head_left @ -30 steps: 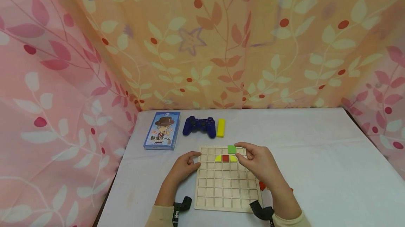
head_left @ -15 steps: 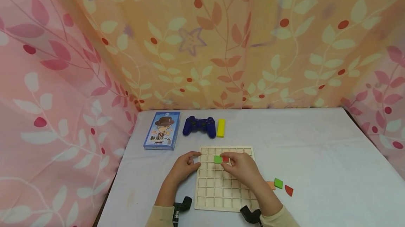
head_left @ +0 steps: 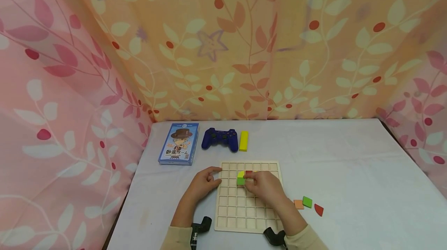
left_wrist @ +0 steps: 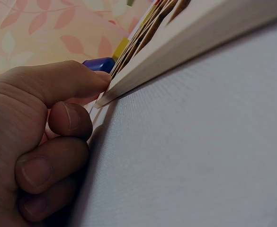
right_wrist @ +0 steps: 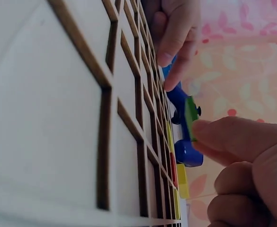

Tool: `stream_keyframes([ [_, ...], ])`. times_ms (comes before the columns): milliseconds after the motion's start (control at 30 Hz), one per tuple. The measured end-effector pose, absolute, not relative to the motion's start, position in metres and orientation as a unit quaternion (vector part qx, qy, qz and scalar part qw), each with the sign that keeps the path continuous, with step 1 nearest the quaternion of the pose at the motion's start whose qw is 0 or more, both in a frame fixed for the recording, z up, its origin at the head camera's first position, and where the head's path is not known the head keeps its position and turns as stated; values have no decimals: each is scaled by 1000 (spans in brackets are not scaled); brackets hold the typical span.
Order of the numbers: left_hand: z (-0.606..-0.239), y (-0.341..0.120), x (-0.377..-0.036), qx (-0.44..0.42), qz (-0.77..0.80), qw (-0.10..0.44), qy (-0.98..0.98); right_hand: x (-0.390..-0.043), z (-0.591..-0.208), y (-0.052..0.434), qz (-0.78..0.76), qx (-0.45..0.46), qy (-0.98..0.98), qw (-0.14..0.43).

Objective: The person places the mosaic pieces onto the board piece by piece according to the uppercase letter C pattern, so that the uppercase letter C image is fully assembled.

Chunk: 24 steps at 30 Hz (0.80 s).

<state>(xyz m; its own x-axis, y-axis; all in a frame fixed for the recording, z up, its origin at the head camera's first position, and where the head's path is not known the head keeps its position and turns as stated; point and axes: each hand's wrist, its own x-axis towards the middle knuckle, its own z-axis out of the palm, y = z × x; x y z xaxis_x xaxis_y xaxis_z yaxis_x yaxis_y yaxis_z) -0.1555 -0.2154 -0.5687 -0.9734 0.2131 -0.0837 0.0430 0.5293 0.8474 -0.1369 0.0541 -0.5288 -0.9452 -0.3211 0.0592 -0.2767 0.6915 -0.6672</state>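
Note:
A wooden grid board [head_left: 244,211] lies on the white table. My right hand [head_left: 262,186] pinches a green square tile [head_left: 241,181] [right_wrist: 191,118] just over the board's upper rows, below a yellow tile [head_left: 240,174] and beside a red tile [head_left: 248,172]. My left hand [head_left: 204,182] [left_wrist: 43,142] rests at the board's left edge [left_wrist: 176,52], fingers curled and a fingertip touching the rim. In the right wrist view, the grid cells [right_wrist: 105,104] run close under my fingers, with the left hand [right_wrist: 176,33] beyond.
A blue card box [head_left: 179,143], a blue game controller [head_left: 220,138] and a yellow block [head_left: 243,140] lie behind the board. Loose orange [head_left: 298,204], green [head_left: 307,202] and red [head_left: 319,209] tiles lie right of it. Patterned curtains enclose the table.
My right hand carried the green tile from the board's top row leftward and down to beneath the yellow tile. Loose tiles at the right came into view. The left hand stayed put.

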Motion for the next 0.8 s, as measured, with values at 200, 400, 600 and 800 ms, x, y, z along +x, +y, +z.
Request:
stream_keyframes([
  [200, -568, -215, -155, 71, 481, 91, 869, -140, -540, 52, -331, -165, 928, 30],
  [400, -568, -215, -155, 70, 481, 93, 869, -139, -543, 50, -315, -165, 934, 30],
  [600, -567, -215, -155, 72, 480, 92, 869, -138, -544, 48, -319, -159, 934, 9],
  [800, -567, -215, -156, 73, 484, 92, 867, -136, -547, 44, -327, -141, 935, 8],
])
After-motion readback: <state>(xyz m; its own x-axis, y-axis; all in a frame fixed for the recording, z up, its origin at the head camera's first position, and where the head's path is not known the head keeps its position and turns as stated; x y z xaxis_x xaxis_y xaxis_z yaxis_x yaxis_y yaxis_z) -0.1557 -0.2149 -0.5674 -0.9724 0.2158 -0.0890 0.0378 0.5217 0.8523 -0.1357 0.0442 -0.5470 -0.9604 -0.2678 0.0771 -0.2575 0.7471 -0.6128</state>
